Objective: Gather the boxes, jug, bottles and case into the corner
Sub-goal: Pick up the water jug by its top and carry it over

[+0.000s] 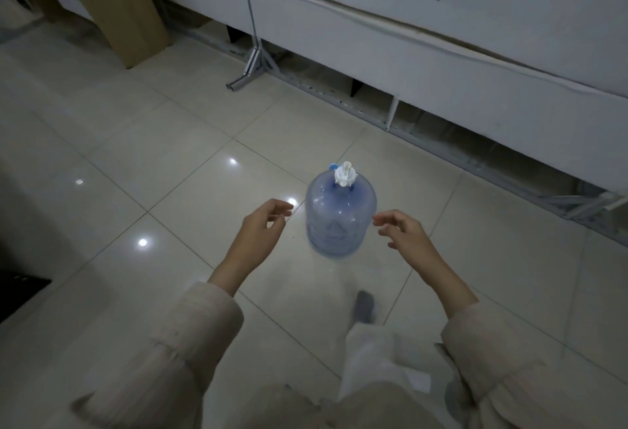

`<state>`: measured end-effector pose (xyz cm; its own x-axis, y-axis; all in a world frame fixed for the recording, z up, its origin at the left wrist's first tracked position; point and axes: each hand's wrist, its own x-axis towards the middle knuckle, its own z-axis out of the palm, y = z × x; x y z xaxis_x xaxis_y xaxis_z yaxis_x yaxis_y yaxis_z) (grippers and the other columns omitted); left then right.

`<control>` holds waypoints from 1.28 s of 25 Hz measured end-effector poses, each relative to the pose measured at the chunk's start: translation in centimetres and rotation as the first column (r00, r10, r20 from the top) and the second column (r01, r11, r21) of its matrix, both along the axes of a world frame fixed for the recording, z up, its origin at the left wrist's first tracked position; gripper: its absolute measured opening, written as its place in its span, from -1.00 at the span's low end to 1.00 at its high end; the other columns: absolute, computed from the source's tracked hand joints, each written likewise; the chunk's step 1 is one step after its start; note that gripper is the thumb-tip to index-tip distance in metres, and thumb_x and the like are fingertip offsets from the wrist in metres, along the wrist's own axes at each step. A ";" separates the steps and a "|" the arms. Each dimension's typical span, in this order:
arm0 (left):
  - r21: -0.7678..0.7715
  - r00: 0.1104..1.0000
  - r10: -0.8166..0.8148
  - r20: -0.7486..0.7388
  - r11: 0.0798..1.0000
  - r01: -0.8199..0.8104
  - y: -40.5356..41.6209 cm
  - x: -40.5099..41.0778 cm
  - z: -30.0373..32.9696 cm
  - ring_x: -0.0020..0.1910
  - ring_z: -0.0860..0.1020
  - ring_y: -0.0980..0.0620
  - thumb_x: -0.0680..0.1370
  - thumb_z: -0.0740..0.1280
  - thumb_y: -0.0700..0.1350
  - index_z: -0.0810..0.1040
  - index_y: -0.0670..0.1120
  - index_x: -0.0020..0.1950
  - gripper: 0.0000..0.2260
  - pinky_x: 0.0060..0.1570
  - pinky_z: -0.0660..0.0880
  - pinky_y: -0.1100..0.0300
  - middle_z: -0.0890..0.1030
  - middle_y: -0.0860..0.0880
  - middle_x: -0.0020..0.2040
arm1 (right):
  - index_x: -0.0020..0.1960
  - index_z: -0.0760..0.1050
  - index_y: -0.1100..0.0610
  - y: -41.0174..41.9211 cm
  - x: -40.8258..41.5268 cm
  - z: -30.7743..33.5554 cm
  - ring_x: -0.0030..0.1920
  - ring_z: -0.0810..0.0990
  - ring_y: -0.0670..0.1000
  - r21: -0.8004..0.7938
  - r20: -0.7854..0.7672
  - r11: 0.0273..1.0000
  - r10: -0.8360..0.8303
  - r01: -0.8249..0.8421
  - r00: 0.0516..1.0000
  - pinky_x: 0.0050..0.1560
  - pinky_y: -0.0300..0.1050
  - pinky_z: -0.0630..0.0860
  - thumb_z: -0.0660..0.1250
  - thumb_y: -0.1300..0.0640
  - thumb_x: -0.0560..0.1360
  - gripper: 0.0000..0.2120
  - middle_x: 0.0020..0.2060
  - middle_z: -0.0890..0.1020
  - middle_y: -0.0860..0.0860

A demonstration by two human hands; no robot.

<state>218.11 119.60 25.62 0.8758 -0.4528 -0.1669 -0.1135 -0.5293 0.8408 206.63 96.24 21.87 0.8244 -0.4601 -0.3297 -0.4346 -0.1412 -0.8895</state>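
Your jug (341, 216) stood upright on the tiled floor (176, 170), just below the middle of the view, its long axis vertical and its neck pointing straight up. A white pump cap (346, 175) sat on the neck, with a small blue piece just beside it at 10 o'clock. The jug was clear blue plastic and looked empty, though the dim light made that hard to tell.

Your left hand (263, 224) hovered at the jug's 9 o'clock, near it but not touching, fingers loosely curled and spread toward the jug, holding nothing. Your right hand (402, 228) hovered at its 3 o'clock, also apart from it, fingers half bent and fanned, likewise empty. Both sleeves were pale beige.

A blurred foot in a grey sock (364, 306) showed on the floor at the jug's 6 o'clock.

A tall cardboard box (115, 3) leaned at 11 o'clock, well apart from the jug. White panels (441, 37) on a metal frame ran from 12 to 3 o'clock, with a metal stand foot (249, 66) before them.
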 end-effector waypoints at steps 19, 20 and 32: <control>0.086 0.978 0.101 -0.183 0.993 -0.087 -24.1 19.9 -16.4 0.25 0.41 0.02 0.53 0.26 -0.05 0.31 -0.08 0.37 -0.58 0.14 0.32 0.24 0.43 -0.04 0.30 | 0.49 0.04 0.10 -17.0 25.4 -16.2 0.43 0.22 0.09 0.072 -0.258 0.990 0.138 -0.124 0.956 0.25 -0.16 0.23 0.34 0.01 0.30 -0.14 0.46 0.17 0.09; 0.074 0.982 0.076 -0.170 0.995 -0.064 -25.1 21.0 -18.2 0.26 0.38 0.06 0.50 0.25 0.00 0.27 -0.06 0.40 -0.51 0.16 0.29 0.24 0.39 -0.02 0.33 | 0.51 0.00 0.09 -17.1 26.5 -17.6 0.43 0.20 0.03 0.091 -0.232 0.988 0.143 -0.125 0.962 0.25 -0.19 0.21 0.32 -0.10 0.20 -0.03 0.46 0.15 0.05; 0.077 0.962 -0.119 -0.244 0.987 0.142 -26.0 25.8 -30.8 0.21 0.39 0.19 0.58 0.06 -0.12 0.33 -0.10 0.39 -0.62 0.10 0.20 0.66 0.41 0.12 0.22 | 0.45 0.20 -0.03 -15.6 33.2 -26.3 0.22 0.47 0.03 0.241 -0.271 0.907 0.405 -0.345 0.873 0.12 -0.22 0.37 0.21 0.06 0.56 -0.53 0.29 0.46 0.07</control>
<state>243.91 93.59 -5.21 0.7399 -0.5334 -0.4100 0.0104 -0.6003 0.7997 239.86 80.68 -4.41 0.7656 -0.0449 -0.6418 -0.6363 -0.1996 -0.7451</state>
